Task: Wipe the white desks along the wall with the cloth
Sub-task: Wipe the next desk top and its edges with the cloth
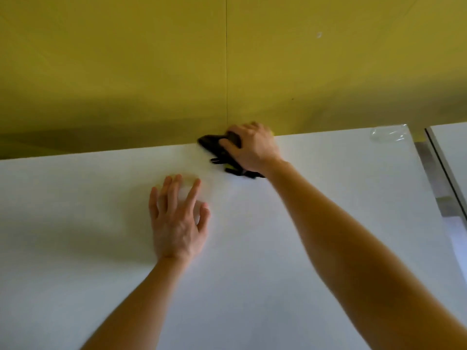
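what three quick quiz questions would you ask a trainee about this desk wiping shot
1. True or false: the left hand holds the cloth.
2. Where on the white desk is the cloth? A: at the near edge. B: at the far edge, by the yellow wall. C: on the neighbouring desk.
3. Fill in: a crumpled piece of clear plastic lies at the desk's far ____ corner.

Key:
1. False. The right hand grips it; the left rests flat on the desk with fingers spread.
2. B.
3. right.
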